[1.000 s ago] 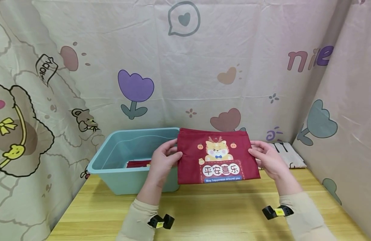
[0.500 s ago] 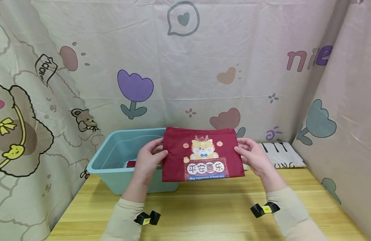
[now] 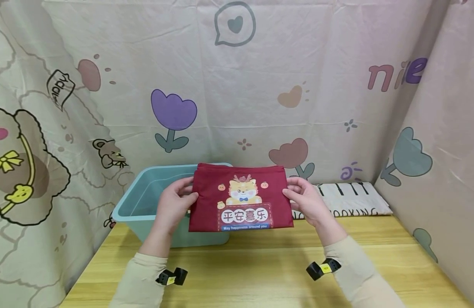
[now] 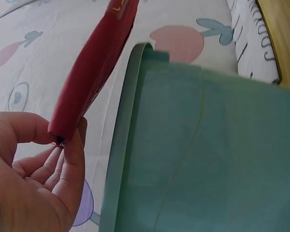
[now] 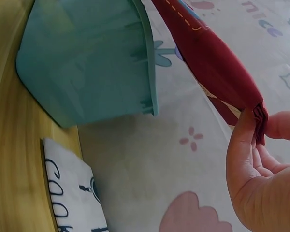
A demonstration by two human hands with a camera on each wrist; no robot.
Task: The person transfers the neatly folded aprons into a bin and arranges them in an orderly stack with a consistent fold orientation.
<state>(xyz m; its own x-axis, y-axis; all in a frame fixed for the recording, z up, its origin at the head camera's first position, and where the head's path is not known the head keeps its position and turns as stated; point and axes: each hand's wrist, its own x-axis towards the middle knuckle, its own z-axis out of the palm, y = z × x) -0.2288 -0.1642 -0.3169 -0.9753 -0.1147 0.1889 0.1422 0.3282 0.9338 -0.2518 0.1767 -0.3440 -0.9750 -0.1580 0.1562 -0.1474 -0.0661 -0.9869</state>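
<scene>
A folded dark-red cloth (image 3: 210, 201), printed with a cartoon animal, white-disc characters and "May happiness around you", is held up between both hands with its printed face toward me. My left hand (image 3: 174, 207) pinches its left side between thumb and fingers; the same grip shows in the left wrist view, where the hand (image 4: 43, 169) holds the cloth's edge. At the right side, my right hand (image 3: 308, 203) pinches the other edge, and several layers show there in the right wrist view. Behind the cloth stands a teal plastic tub (image 3: 144, 218), partly covered by it.
A folded white cloth (image 3: 348, 199) with black stripes and lettering including "COOKING" lies at the table's back right. The wooden table (image 3: 260, 265) extends in front of the tub. A patterned curtain (image 3: 237, 85) hangs behind and along both sides.
Both hands have moved left together with the red cloth, from right of the tub to partly in front of it. More of the white cloth now shows, and the red item inside the tub is hidden.
</scene>
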